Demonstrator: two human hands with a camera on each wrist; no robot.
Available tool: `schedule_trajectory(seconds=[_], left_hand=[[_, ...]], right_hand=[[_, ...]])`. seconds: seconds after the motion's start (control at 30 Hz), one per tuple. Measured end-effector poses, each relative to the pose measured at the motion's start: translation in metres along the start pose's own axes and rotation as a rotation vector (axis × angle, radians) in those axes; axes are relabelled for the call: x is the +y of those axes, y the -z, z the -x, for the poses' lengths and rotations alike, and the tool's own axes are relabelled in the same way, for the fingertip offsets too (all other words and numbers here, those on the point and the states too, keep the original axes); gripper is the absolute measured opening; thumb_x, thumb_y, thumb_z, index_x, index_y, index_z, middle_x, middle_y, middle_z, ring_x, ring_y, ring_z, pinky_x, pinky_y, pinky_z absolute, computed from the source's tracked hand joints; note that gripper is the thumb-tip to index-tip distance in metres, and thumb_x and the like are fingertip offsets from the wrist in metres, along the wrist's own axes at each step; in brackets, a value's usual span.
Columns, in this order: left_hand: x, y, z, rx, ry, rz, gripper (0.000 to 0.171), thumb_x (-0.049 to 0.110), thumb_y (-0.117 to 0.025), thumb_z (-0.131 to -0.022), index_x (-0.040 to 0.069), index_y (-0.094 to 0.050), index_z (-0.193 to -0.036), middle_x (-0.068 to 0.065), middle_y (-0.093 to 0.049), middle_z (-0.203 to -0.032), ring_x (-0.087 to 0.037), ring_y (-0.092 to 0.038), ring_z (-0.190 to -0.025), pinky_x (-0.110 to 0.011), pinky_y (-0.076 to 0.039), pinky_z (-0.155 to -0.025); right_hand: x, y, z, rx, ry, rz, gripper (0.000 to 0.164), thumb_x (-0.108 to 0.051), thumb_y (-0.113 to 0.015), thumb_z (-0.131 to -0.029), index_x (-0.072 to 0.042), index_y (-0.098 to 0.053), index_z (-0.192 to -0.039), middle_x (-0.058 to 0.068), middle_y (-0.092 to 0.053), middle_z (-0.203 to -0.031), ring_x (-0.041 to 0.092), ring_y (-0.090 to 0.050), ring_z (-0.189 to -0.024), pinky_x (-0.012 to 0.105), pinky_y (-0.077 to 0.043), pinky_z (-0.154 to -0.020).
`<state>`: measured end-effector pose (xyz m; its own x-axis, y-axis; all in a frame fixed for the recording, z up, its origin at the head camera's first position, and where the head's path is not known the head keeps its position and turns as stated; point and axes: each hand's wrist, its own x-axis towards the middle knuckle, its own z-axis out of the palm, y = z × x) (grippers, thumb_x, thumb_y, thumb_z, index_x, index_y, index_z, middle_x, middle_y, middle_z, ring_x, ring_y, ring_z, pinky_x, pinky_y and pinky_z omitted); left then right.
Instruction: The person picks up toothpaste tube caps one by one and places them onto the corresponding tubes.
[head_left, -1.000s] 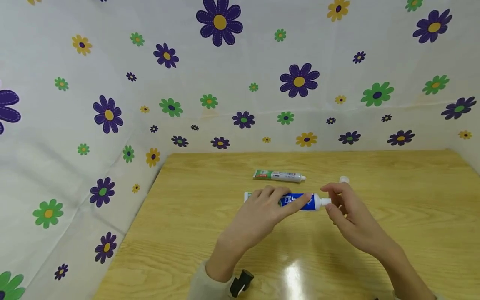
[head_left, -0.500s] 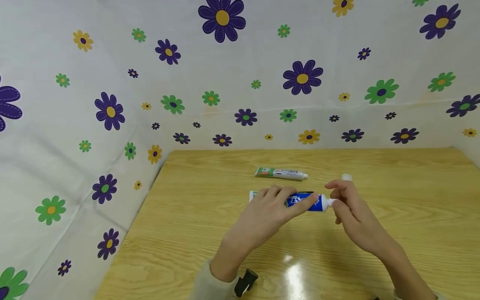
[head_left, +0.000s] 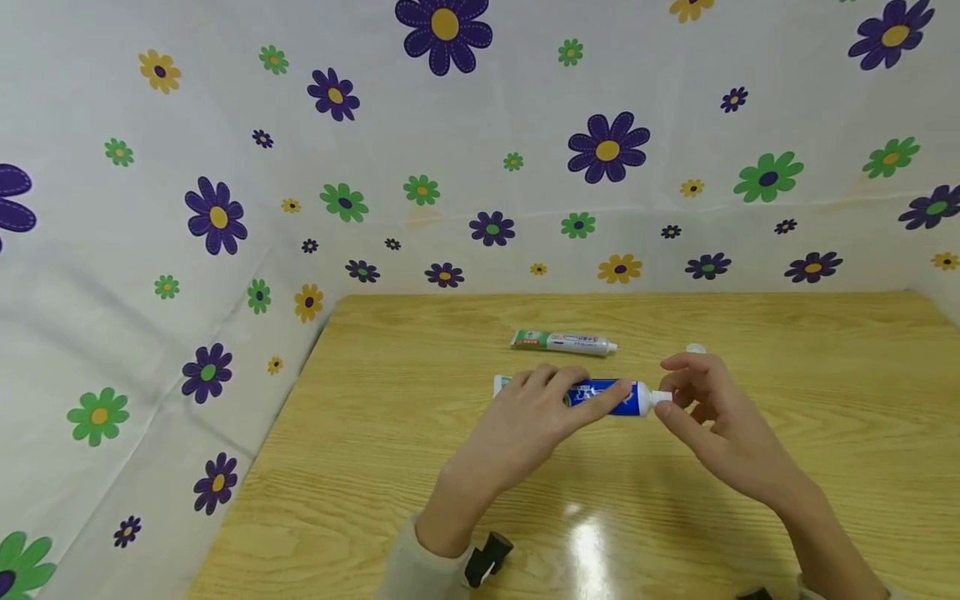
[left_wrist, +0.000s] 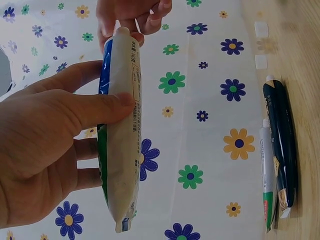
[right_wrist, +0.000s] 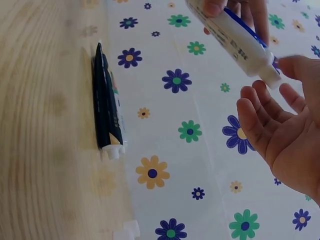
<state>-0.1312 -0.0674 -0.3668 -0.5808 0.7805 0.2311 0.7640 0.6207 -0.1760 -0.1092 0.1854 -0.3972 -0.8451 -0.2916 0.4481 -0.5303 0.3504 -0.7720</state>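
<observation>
My left hand (head_left: 525,425) grips a blue and white toothpaste tube (head_left: 600,398) around its body, thumb along the near side. In the left wrist view the tube's pale printed back (left_wrist: 122,130) shows, its crimped end downward. A white cap (head_left: 662,397) sits at the tube's right end. Beside that cap is my right hand (head_left: 723,429), its thumb close to or touching the cap and its forefinger raised apart. In the right wrist view the cap (right_wrist: 271,77) lies between the thumb and spread, bent fingers, not pinched.
Behind, a silver and green toothpaste tube (head_left: 564,342) lies on the wooden table (head_left: 375,400). A dark tube (left_wrist: 281,140) lies beside it in the wrist views. Loose white caps (left_wrist: 261,62) stand further right, partly hidden by my right hand in the head view. Flowered cloth (head_left: 510,183) surrounds the table.
My right thumb and forefinger closed in on the cap half a second ago and now stand apart again. The left hand keeps its grip on the tube; the head view has tilted slightly.
</observation>
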Motion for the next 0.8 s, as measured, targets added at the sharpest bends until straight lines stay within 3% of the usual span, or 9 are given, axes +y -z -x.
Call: schedule_trajectory(seconds=[0.17,0.37,0.8], left_hand=[[-0.0017,0.0003,0.0007,0.012,-0.007,0.009,0.079,0.010,-0.066,-0.096,0.036,-0.024,-0.158,-0.004,-0.057,-0.131,-0.024,-0.060,-0.113,-0.041,-0.052,-0.096],[-0.0017,0.0004,0.0004,0.023,-0.016,0.019,0.079,0.009,-0.065,-0.097,0.036,-0.023,-0.158,-0.004,-0.058,-0.130,-0.024,-0.061,-0.112,-0.041,-0.052,-0.095],[-0.0015,0.0001,0.0010,0.032,-0.021,0.051,0.075,0.010,-0.063,-0.098,0.036,-0.024,-0.158,-0.004,-0.057,-0.131,-0.024,-0.060,-0.114,-0.042,-0.052,-0.096]], right_hand=[[0.0000,0.0055,0.0008,0.013,0.047,0.017,0.051,0.017,-0.067,-0.084,-0.005,-0.050,-0.127,0.000,-0.060,-0.098,0.010,-0.059,-0.072,0.024,-0.051,-0.055],[0.0006,0.0076,0.0019,0.009,0.062,0.056,0.040,0.014,-0.070,-0.083,-0.008,-0.062,-0.115,0.004,-0.065,-0.093,0.008,-0.061,-0.072,0.022,-0.052,-0.056],[0.0023,0.0076,0.0018,-0.004,0.123,0.045,0.045,0.020,-0.070,-0.079,-0.010,-0.064,-0.112,-0.003,-0.065,-0.096,0.008,-0.061,-0.071,0.020,-0.052,-0.057]])
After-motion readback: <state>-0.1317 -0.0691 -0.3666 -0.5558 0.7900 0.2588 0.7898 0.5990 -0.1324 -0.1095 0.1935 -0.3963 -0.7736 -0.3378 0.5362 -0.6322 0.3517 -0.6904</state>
